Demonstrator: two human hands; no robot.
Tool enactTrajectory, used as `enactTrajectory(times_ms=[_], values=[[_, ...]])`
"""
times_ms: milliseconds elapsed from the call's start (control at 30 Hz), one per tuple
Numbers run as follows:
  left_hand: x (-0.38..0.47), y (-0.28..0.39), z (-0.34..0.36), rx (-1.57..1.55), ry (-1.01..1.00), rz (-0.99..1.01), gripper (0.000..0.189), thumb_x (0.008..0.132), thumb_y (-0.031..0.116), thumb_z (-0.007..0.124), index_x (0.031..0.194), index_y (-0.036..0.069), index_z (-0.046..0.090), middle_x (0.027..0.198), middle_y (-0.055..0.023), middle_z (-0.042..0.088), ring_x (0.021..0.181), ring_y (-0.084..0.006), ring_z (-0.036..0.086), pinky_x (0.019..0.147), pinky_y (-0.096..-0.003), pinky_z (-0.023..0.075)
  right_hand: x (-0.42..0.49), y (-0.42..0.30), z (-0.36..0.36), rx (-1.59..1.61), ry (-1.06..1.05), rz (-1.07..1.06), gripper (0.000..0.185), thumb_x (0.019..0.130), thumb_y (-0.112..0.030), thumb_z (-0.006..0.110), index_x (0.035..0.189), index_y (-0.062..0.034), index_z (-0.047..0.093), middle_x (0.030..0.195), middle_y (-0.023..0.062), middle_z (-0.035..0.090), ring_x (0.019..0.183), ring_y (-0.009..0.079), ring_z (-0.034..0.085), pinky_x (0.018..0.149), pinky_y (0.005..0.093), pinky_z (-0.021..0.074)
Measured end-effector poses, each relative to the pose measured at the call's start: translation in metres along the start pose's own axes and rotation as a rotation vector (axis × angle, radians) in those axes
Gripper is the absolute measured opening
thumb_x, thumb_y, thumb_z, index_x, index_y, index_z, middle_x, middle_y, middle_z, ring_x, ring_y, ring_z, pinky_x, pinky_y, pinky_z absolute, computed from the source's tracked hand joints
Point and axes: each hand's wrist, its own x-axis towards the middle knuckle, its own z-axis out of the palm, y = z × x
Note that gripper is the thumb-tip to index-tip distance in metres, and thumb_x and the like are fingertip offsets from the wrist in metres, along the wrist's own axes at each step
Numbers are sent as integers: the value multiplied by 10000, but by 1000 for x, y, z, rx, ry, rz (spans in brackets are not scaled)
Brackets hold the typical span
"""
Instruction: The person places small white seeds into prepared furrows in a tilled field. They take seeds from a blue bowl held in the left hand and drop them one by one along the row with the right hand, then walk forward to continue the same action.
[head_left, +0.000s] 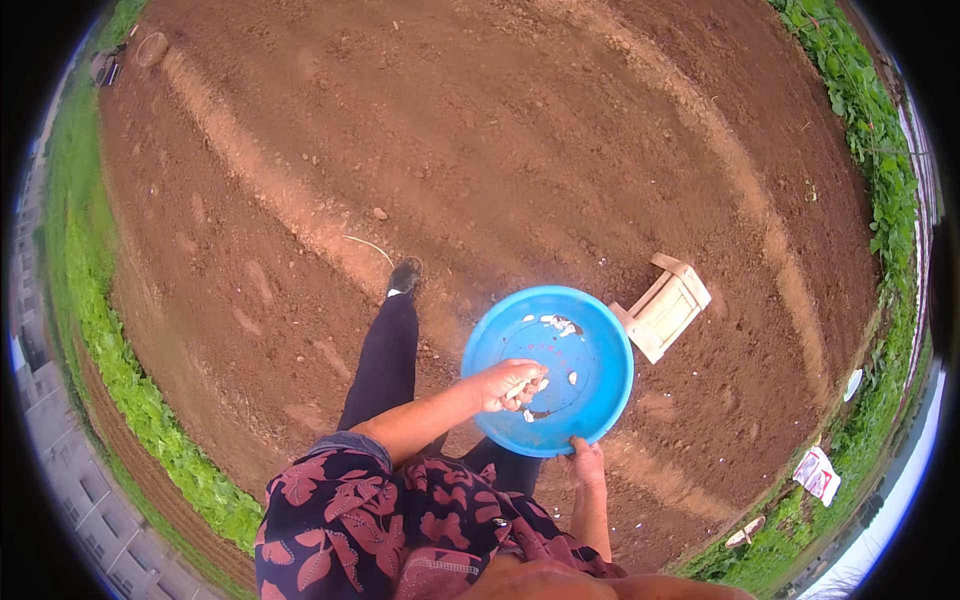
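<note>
A round blue plastic basin (600, 375) is held in front of my body, above bare brown soil. My right hand (587, 459) grips its near rim on the right. Over the basin's left part, my left hand (513, 385) is curled around several small pale pieces, perhaps cloves or large seeds. A few more whitish pieces (561, 324) lie near the far side of the basin floor. One pale piece (572, 378) rests just right of my left hand. Dark crumbs of soil are beside another piece (529, 415) nearer to me.
A small wooden stool (670, 306) lies tipped on the soil beyond the basin's right side. My shoe (406, 275) stands at a low soil ridge (300, 202). Green plants (862, 112) line the right edge, with a printed bag (817, 476) and a basket (745, 532) nearby.
</note>
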Motion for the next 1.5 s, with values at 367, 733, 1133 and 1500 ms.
enactTrajectory(times_ms=[367, 733, 1133, 1500], values=[[-33, 60, -187, -294, 90, 177, 295, 1050, 287, 509, 934, 52, 643, 952, -102, 645, 865, -217, 684, 821, -461, 602, 248, 22, 91, 264, 182, 59, 198, 945, -82, 579, 1140, -109, 557, 975, 41, 631, 753, 162, 637, 544, 290, 557], [43, 55, -246, -416, 9, 130, 281, 1055, 289, 508, 969, 45, 618, 969, -88, 643, 927, -239, 688, 831, -467, 611, 476, -151, 221, 329, 51, -307, 220, 955, -102, 595, 1155, -37, 529, 1100, 86, 586, 872, 187, 613, 611, 283, 570], [37, 138, -260, -696, 50, 432, 306, 1039, 345, 511, 910, 75, 576, 867, -61, 554, 818, -198, 581, 699, -354, 559, 523, -44, 461, -542, -211, -441, 430, 1018, -277, 567, 1388, -59, 550, 1438, 180, 547, 1304, 280, 558, 1081, 401, 458], [-10, 171, -302, -954, -194, 734, 367, 1032, 381, 513, 865, 55, 511, 856, -94, 482, 789, -229, 550, 677, -380, 599, 555, -87, 706, -1747, -160, -889, 847, 848, 99, 541, 1583, -239, 288, 1676, 73, 159, 1411, 302, 411, 1077, 378, 509]])
